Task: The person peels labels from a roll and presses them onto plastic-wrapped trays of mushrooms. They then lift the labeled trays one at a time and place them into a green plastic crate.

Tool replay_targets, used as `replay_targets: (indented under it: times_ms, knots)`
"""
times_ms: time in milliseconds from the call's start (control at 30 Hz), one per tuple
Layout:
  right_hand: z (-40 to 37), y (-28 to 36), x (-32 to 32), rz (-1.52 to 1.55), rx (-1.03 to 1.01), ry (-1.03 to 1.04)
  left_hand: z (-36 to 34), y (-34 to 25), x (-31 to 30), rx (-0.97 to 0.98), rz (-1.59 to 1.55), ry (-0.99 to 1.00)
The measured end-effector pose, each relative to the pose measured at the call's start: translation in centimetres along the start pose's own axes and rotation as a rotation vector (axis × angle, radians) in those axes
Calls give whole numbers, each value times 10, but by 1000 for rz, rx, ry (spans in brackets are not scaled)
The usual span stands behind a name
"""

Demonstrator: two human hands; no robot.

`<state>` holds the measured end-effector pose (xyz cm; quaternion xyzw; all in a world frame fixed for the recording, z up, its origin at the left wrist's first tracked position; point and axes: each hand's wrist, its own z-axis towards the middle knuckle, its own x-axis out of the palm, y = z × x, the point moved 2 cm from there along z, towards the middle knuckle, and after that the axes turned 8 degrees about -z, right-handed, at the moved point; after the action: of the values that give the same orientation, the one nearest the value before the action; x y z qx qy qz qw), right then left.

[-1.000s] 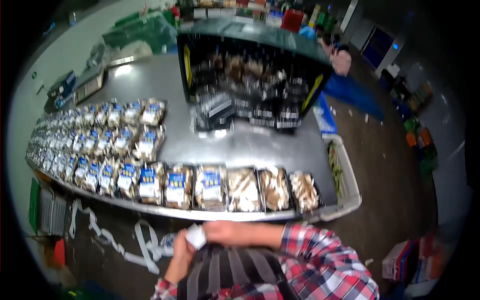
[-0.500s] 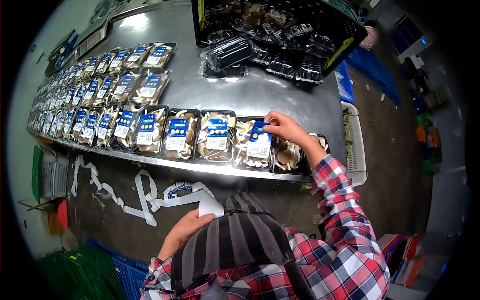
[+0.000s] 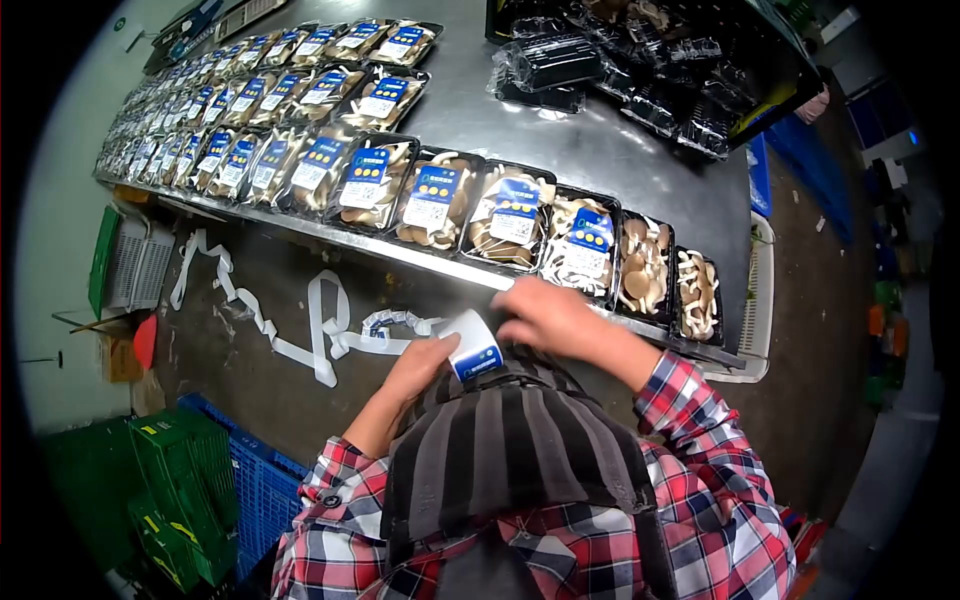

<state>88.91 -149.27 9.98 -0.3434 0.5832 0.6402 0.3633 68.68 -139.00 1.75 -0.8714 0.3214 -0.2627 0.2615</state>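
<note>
My left hand (image 3: 424, 366) pinches a strip of labels (image 3: 470, 345), with a blue and white printed label showing at its near end. Backing paper (image 3: 325, 325) trails from it down toward the floor in loops. Close on the right is my right hand (image 3: 560, 320), its thumb and forefinger apart and nothing visible between them. Beyond it, along the table's front edge, lie wrapped trays of mushrooms. One labelled tray (image 3: 582, 245) sits beside two trays without labels, a mushroom tray (image 3: 645, 265) and the end mushroom tray (image 3: 697, 295).
Rows of labelled mushroom trays (image 3: 270, 95) cover the left of the metal table (image 3: 460, 110). A dark crate (image 3: 770, 110) holding wrapped packs lies at the back right. A white basket (image 3: 760, 290) stands beyond the right edge; green crates (image 3: 185, 470) stand at lower left.
My right hand has let go of the label on the tray and moved down toward my left hand. A printed label now shows on the strip in my left hand. The view has shifted.
</note>
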Motion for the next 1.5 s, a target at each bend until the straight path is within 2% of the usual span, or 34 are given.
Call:
replay_targets:
  times_ms: [33, 100, 200, 300, 400, 433, 467, 500, 567, 600, 667, 700, 767, 800, 833, 900, 933, 1033, 1067, 1100, 1167, 1233, 1267, 1300, 1333, 1400, 1433, 1500]
  knots:
    - [0, 12, 13, 139, -62, 44, -5, -7, 6, 40, -2, 15]
    - [5, 28, 21, 62, -269, -8, -13, -18, 15, 117, -1, 55]
    - [1, 35, 28, 9, -319, -101, -4, -13, 10, 210, 49, -108]
    - [-10, 35, 29, -48, -369, -206, 11, -7, 8, 78, -221, -257]
    - [-25, 18, -26, 74, -148, -382, 38, 8, -27, 151, -495, -227]
    - [-37, -6, -46, 12, -19, -363, 33, -1, -25, 149, -527, -237]
    - [-50, -29, -78, 99, 243, -287, 32, -2, -29, 177, -529, -226]
    - [-58, -47, -105, 170, 446, -367, 31, -3, -33, 206, -532, -219]
    - [-78, -87, -147, 363, 589, -360, 25, -7, -30, 228, -565, -118]
    - [-86, -107, -158, 455, 641, -266, 12, -18, -10, 216, -573, -124]
    - [-95, -133, -161, 531, 719, -93, -8, -23, 4, 92, -346, -13]
    - [-99, -149, -152, 563, 677, -18, -16, -21, 10, 32, -234, 40]
    - [-107, -182, -122, 417, 673, 59, -22, -10, 24, -54, -236, 121]
    - [-113, -206, -97, 417, 717, 88, -28, -7, 25, -52, -348, 174]
    - [-112, -205, -86, 324, 670, 33, -34, -8, 26, -49, -460, 228]
    - [-105, -188, -77, -50, 769, 65, -58, -31, 44, -40, -369, 365]
    - [-104, -178, -81, -236, 682, 84, -65, -38, 50, -35, -323, 433]
    - [-102, -157, -90, -459, 832, 18, -40, 3, 13, -203, -113, 394]
    - [-106, -156, -90, -486, 756, -117, -31, 11, 1, -250, -61, 342]
    - [-106, -153, -89, -405, 714, -219, -24, 17, -4, -209, 26, 283]
    - [-83, -116, -86, -290, 622, -226, -12, 17, -10, -93, 250, 124]
    - [-61, -75, -62, -212, 409, -200, -12, -2, 5, -38, 85, -6]
    - [-48, -47, -55, -94, 238, -212, -9, -4, 4, -33, 52, -5]
    - [-39, -25, -46, 82, 145, -87, -4, -7, 5, -25, 22, 5]
    - [-26, -6, -34, 50, -9, -13, -9, -15, 19, 47, -144, -12]
    - [-16, 20, -9, 106, -246, -110, 0, -10, 12, 102, -143, 0]
    - [-9, 27, -7, 64, -322, -126, 1, -15, 14, 129, -142, 10]
    - [-5, 33, 6, 16, -309, -40, -3, -23, 23, 171, -213, -91]
